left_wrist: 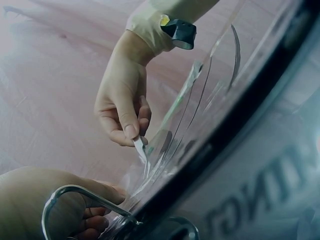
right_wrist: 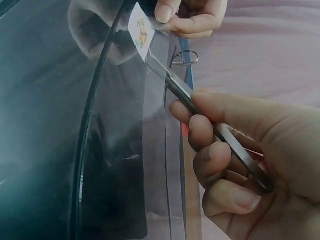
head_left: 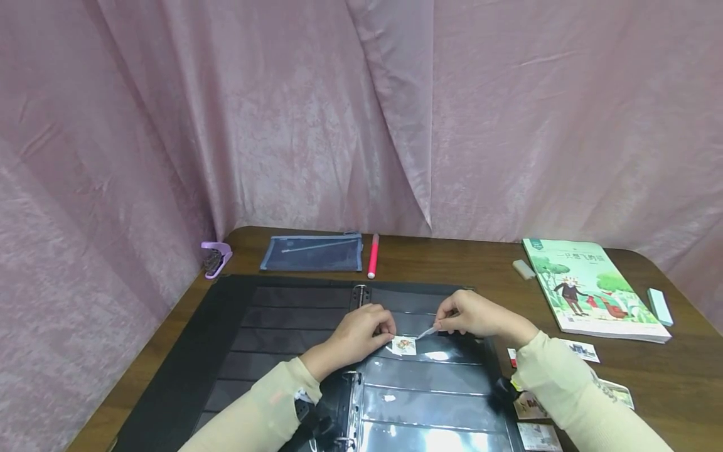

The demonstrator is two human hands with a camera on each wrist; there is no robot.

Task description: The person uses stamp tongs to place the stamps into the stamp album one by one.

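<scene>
The right hand [head_left: 471, 314] pinches metal tweezers [right_wrist: 176, 86], their tips at the right edge of a small stamp [head_left: 403, 345]. The stamp sits over the right-hand page of an open black album [head_left: 186, 339], near the ring spine. The left hand [head_left: 358, 333] is at the stamp's left edge, fingers curled; whether it pinches stamp or clear film cannot be told. A narrow strip of table [head_left: 666, 383] separates the album's far edge from the pouch [head_left: 313, 253]; cards [head_left: 539, 437] lie just beside its right edge.
</scene>
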